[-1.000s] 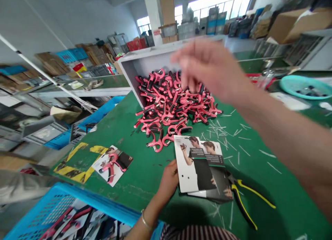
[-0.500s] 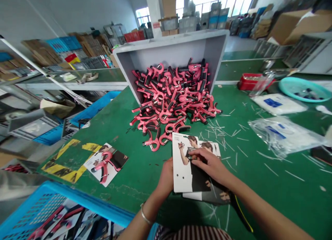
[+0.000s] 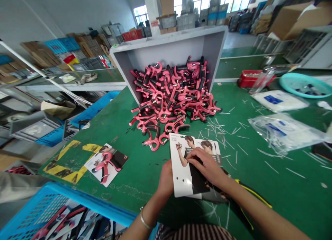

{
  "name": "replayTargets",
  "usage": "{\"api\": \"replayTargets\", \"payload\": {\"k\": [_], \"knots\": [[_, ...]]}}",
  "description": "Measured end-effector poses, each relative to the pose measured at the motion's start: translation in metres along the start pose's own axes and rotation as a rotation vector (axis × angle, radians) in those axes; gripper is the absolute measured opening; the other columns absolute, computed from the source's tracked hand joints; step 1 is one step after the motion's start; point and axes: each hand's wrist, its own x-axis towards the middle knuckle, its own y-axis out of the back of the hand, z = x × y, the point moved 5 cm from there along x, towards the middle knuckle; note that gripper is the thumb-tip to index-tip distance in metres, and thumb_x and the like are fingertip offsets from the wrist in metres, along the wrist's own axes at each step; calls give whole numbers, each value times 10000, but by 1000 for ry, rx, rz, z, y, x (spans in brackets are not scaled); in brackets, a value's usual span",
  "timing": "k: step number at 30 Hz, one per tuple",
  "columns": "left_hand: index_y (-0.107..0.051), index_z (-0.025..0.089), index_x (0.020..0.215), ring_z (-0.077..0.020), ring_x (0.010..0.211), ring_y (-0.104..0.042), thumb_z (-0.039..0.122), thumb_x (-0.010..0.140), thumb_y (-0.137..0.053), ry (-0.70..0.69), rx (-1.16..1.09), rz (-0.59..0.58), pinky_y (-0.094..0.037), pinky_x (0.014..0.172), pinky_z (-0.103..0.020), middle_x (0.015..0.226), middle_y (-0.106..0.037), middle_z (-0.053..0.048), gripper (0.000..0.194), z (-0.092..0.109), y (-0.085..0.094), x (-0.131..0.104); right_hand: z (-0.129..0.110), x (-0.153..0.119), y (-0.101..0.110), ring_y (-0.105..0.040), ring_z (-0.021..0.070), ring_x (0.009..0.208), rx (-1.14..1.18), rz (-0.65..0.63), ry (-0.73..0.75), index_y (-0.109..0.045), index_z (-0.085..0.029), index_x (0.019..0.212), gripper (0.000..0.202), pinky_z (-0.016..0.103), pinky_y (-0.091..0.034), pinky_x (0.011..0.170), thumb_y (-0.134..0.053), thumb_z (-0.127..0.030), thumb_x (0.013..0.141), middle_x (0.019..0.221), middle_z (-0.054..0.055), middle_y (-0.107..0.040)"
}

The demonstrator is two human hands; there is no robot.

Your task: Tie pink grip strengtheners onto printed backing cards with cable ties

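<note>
My left hand (image 3: 166, 177) is closed on the left edge of a printed card (image 3: 181, 184), its fingers hidden behind it. On the card's front lies my right hand (image 3: 206, 165), fingers bent and pressed together; whether it pinches anything is hidden. More printed cards (image 3: 214, 146) lie under and to the right of the held card. Yellow-black tool handles (image 3: 255, 193) show beside my right forearm. Red-black hand grips (image 3: 171, 94) are heaped in and before a tipped grey bin (image 3: 168, 48). At the left, one grip (image 3: 106, 164) lies on a card.
A blue basket (image 3: 129, 214) with carded grips stands at the lower left. Loose white ties (image 3: 242, 149), plastic bags (image 3: 287, 131), a red box (image 3: 250, 79) and a turquoise tray (image 3: 306, 77) lie on the right. Yellow-black tape (image 3: 61, 171) marks the green table's left part.
The held card has shifted slightly left and down, and my right hand's fingers have drawn closer together on it. More of the yellow-black handles shows beside my right forearm.
</note>
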Motion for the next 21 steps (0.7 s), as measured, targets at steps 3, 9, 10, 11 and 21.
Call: {"api": "replayTargets", "payload": {"k": [3, 9, 10, 11, 21], "knots": [[-689, 150, 988, -184, 803, -602, 179, 793, -607, 4, -30, 110, -472, 752, -279, 888, -702, -41, 214, 5, 7, -3, -4, -2, 0, -552, 176, 924, 41, -18, 10, -600, -225, 940, 96, 314, -420, 861, -515, -223, 984, 941, 18, -593], [-644, 174, 1186, -223, 991, -633, 308, 848, -603, 71, -322, 15, -491, 859, -304, 1120, -706, -67, 366, 0, 15, -7, -15, -3, -2, -546, 184, 868, 19, -125, 20, -583, -228, 1029, 123, 315, -453, 785, -609, -306, 937, 1004, 40, -576], [-674, 166, 1146, -235, 1035, -625, 352, 876, -574, 85, -347, 13, -485, 885, -308, 1141, -705, -75, 343, -2, 17, -8, -16, -2, -3, -548, 190, 888, 2, -114, 28, -589, -230, 1014, 102, 321, -452, 801, -597, -304, 945, 997, 41, -581], [-697, 158, 1112, -245, 1064, -619, 397, 898, -549, 102, -363, 18, -477, 912, -314, 1152, -706, -83, 353, -4, 19, -8, -18, -1, -5, -550, 197, 914, -14, -98, 42, -592, -231, 993, 75, 328, -449, 824, -575, -295, 958, 984, 41, -588], [-616, 151, 1269, -182, 647, -671, 408, 699, -804, 483, -535, -82, -505, 604, -263, 890, -761, -77, 653, -4, 16, -10, -31, -3, -2, -545, 185, 867, -134, 10, 76, -533, -211, 929, 72, 309, -458, 801, -488, -229, 983, 921, 44, -568]]}}
